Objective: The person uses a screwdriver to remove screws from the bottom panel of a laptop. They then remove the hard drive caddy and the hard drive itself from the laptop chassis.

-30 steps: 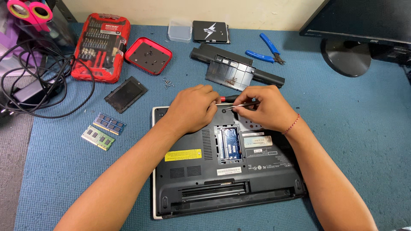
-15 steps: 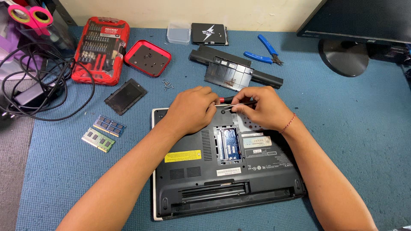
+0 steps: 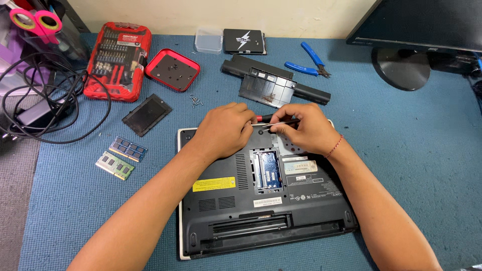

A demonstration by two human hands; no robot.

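Screwdriver [image 3: 273,120] between both hands [image 3: 266,131]

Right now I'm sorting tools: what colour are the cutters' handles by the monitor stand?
Blue, seen in the head view: cutters.

Upturned black laptop [image 3: 261,200] on blue worktop [image 3: 427,165]. Left hand [image 3: 223,130] and right hand [image 3: 301,129] together over its far edge, gripping a red-handled screwdriver [image 3: 271,120]. Two memory modules [image 3: 122,158] left; red bit case [image 3: 116,59] beyond.
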